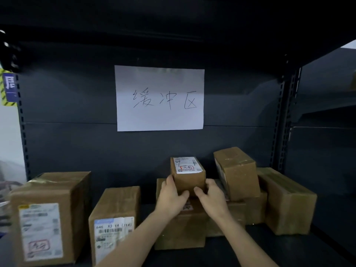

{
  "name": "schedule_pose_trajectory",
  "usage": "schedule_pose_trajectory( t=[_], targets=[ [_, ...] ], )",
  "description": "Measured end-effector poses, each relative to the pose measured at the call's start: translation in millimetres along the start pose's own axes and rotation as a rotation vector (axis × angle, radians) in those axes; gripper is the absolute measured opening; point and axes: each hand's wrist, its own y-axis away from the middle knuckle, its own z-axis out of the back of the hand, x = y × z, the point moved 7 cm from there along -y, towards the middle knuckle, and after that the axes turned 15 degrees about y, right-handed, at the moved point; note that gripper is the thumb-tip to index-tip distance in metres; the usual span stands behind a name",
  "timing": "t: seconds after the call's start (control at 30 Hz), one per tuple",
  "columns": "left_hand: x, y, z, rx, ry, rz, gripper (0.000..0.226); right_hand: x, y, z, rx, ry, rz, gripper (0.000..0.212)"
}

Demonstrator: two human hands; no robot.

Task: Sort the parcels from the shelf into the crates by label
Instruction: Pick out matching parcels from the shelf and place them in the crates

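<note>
A small brown cardboard parcel [187,173] with a white label and red stamp on top stands on a larger box in the middle of the dark shelf. My left hand [170,195] grips its left side and lower front. My right hand [211,196] grips its right side, thumb on the front face. Both forearms reach in from the bottom of the view. The box [180,231] beneath is partly hidden by my hands.
A large labelled parcel [49,216] and a medium one [114,221] stand at the left. Stacked boxes [237,173] and a long box [287,201] crowd the right. A paper sign [159,98] hangs on the shelf's back panel. Perforated uprights [284,116] frame the bay.
</note>
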Motion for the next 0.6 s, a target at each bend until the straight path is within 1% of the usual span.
schedule_pose_trajectory(
  t=[0.13,0.23,0.5,0.6],
  targets=[
    [-4.2,12.8,5.4,-0.009,-0.026,-0.03,0.056,-0.6,17.8,8.9,-0.048,-0.019,0.005,0.022],
    [-8.7,25.7,11.9,-0.034,-0.083,-0.08,0.054,1.3,31.6,13.7,-0.077,-0.015,0.026,0.018],
    [-24.8,71.5,26.2,-0.028,-0.273,-0.231,0.043,3.6,75.3,22.5,-0.131,0.04,0.097,0.025],
    [-25.5,87.9,30.1,0.0,-0.312,-0.252,0.038,0.7,88.8,22.9,-0.124,0.07,0.103,0.028]
  ],
)
